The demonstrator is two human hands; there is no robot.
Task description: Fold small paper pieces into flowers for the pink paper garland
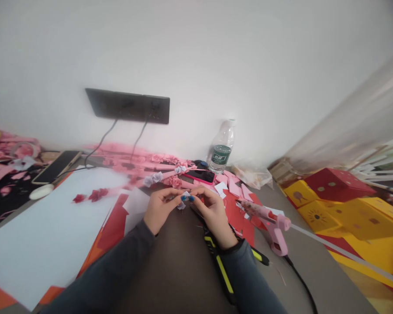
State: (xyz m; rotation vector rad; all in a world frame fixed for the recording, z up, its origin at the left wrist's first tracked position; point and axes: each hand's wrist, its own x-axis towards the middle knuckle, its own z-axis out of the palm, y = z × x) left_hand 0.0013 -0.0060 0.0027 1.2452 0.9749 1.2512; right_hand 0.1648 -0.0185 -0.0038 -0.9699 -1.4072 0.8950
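My left hand [163,208] and my right hand [212,211] meet over the grey table, fingertips pinched together. Between them is a small piece of white paper [186,195], mostly covered by the fingers. Just below the fingertips a small white paper flower [181,205] shows; whether it touches my hands I cannot tell. Behind the hands lie pink paper flowers [175,181] and white paper flowers [153,179] on pink stems. A black-and-yellow tool [220,266], perhaps scissors or a cutter, lies partly under my right forearm.
A pink glue gun [268,222] with a cord rests at the right, near red paper [234,209]. White sheets [49,235] cover the left. A water bottle [222,148] and a phone [199,175] stand and lie behind. Yellow boxes [363,222] fill the far right.
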